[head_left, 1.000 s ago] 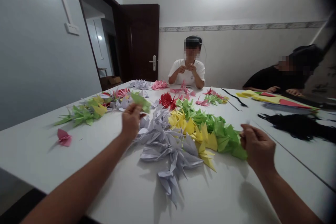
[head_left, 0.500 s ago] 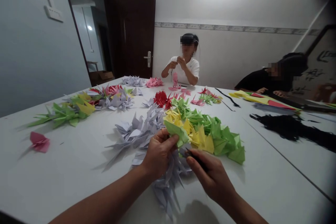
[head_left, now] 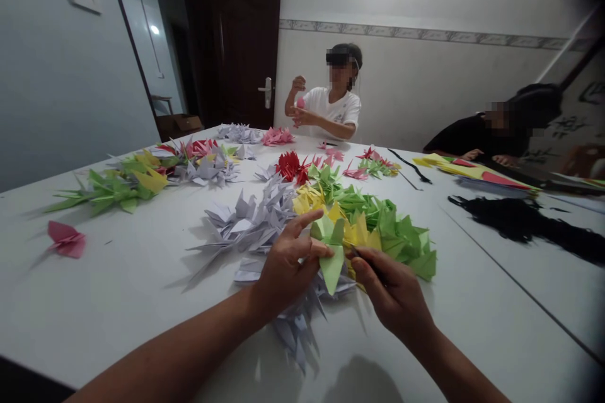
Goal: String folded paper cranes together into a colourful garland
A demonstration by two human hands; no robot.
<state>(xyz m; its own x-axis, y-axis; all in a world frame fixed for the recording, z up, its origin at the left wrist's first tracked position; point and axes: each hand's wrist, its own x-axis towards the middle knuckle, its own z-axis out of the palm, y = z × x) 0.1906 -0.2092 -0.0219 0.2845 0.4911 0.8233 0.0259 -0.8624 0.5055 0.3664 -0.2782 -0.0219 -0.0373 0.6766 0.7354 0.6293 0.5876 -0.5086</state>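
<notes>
My left hand (head_left: 290, 261) pinches a light green folded paper piece (head_left: 333, 261) above the middle of the white table (head_left: 189, 334), its index finger raised. Just right of that piece, my right hand (head_left: 390, 286) is closed on a thin dark tool (head_left: 366, 262), mostly hidden by the fingers. Pale lilac folded papers (head_left: 255, 220) lie in a heap to the left and beneath my hands. Behind them are yellow folded papers (head_left: 362, 233), with green folded papers (head_left: 401, 233) in a row to the right.
Red folded papers (head_left: 292, 167) lie farther back. A mixed pile (head_left: 118, 189) and a single pink piece (head_left: 67, 239) are on the left. Black strands (head_left: 524, 223) and coloured sheets (head_left: 477, 173) lie right. Two people (head_left: 338, 104) sit across, one holding something pink.
The green piece has turned in my left hand, with a pointed end now facing down. My left index finger has lifted. Across the table, the person in white has raised a pink item.
</notes>
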